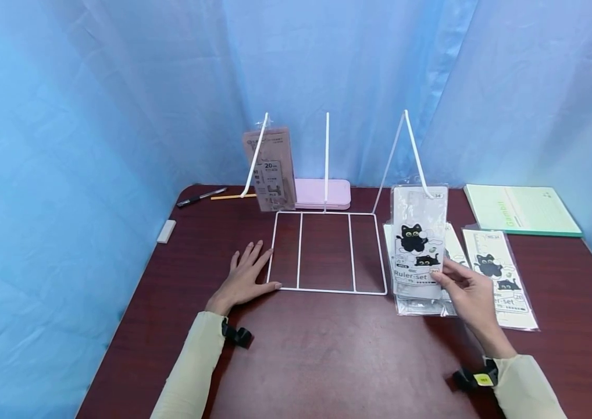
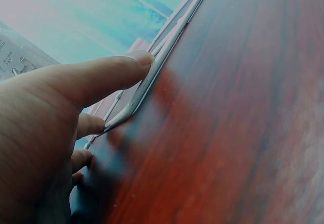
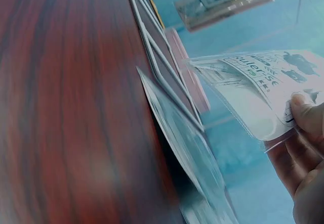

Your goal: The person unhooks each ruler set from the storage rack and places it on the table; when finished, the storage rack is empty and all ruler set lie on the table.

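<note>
A white wire display rack [image 1: 338, 290] stands on the table, with three prongs slanting forward. My left hand [image 1: 243, 276] touches its front left corner, fingers extended; in the left wrist view the thumb [image 2: 116, 75] lies along the front bar. My right hand [image 1: 466, 291] pinches the lower right corner of a clear-packed ruler set [image 1: 416, 244] with black cats on it. The right prong crosses in front of this pack's top; whether it passes through the hole, I cannot tell. From the left prong hangs a brownish ruler pack [image 1: 275, 171].
More ruler sets lie under and beside my right hand, one ruler set [image 1: 500, 279] at the right. Behind them is a green notebook [image 1: 523, 209]. A pink case [image 1: 335, 194] lies behind the rack. Toward the left are a pen [image 1: 202, 196], a yellow pencil [image 1: 230, 197] and a white eraser [image 1: 167, 231].
</note>
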A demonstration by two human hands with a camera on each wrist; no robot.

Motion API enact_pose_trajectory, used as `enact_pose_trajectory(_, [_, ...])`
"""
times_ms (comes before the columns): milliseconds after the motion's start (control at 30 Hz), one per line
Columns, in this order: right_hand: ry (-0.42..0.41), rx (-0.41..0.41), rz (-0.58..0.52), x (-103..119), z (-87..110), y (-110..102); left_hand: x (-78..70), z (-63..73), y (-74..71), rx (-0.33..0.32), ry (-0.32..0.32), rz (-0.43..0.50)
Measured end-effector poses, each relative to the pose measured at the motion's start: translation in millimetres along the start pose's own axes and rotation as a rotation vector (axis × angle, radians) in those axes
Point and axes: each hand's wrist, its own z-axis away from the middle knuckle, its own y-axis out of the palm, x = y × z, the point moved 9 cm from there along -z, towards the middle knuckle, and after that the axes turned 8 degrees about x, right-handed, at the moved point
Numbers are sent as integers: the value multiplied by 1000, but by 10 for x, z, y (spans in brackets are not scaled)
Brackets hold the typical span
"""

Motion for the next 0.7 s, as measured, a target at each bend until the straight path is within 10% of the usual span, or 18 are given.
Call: enact_pose_trajectory(700, [159,-139,198,-413,-102,-937,-5,7,-3,1,-3,9])
